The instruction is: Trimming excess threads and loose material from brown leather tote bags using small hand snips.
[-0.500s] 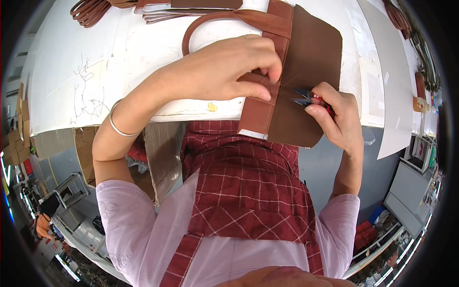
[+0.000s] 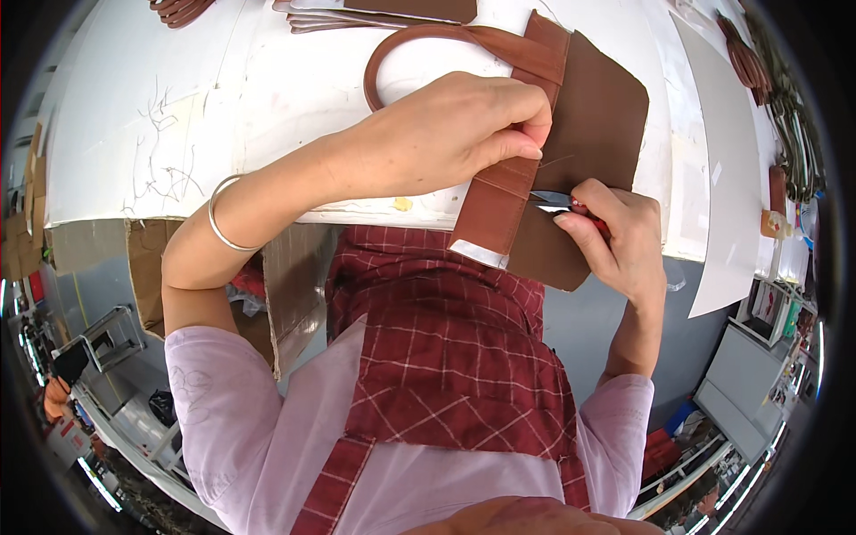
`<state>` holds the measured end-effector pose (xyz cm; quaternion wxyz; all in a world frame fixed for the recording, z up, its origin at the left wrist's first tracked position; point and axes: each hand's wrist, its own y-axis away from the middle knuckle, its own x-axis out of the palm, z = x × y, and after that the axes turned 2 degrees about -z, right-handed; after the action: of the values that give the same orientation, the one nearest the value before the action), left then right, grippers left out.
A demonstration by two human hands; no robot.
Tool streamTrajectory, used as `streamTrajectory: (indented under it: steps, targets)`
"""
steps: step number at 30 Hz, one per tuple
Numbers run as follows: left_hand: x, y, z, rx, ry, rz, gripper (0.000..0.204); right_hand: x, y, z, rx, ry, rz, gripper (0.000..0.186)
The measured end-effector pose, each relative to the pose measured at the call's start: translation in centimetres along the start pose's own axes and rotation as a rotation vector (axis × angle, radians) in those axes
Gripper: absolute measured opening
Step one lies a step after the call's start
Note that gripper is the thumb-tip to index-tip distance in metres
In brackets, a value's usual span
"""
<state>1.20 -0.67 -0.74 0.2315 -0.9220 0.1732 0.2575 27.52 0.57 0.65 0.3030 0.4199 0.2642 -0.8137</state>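
Panel of dark-brown, leather-like sheet (image 2: 602, 107), with a reddish-brown stitched strip (image 2: 492, 201) along its left side, lies across the near edge of the white-topped table (image 2: 285, 80), its lower end overhanging. A reddish-brown looped handle (image 2: 508, 49) joins the strip's far end. Left hand (image 2: 464, 125): thumb and forefinger pinched together at the strip's right edge; whether they grip a thread cannot be told. Right hand (image 2: 624, 236): curled around red-handled metal snips (image 2: 578, 205), blades slightly parted, tips beside that edge. Dark thread clippings (image 2: 159, 134) lie toward the table's near-left corner; stacked brown flat pieces (image 2: 383, 18) lie toward its far edge.
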Motion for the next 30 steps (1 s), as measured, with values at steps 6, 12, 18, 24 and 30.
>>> streamTrajectory:
  steps: [6, 12, 18, 24, 30]
  targets:
    - [0.6, 0.2, 0.2, -0.051, 0.058, 0.028, 0.016, -0.5, -0.3, -0.2, 0.055, -0.078, 0.029, 0.028]
    - [0.4, 0.1, 0.1, -0.074, 0.082, 0.067, 0.017, 0.4, -1.3, 0.4, -0.008, 0.114, -0.015, 0.028]
    - [0.3, 0.1, 0.1, -0.072, 0.073, 0.068, 0.017, 0.3, -1.1, 0.4, 0.0, 0.125, -0.031, 0.029]
    - [0.5, 0.1, 0.1, -0.071, 0.054, 0.056, 0.017, 0.5, -1.6, 0.4, -0.021, 0.127, -0.024, 0.029]
    - [0.6, 0.1, 0.5, -0.115, -0.076, -0.178, 0.018, 0.6, -1.4, -0.2, -0.046, 0.093, -0.035, 0.03]
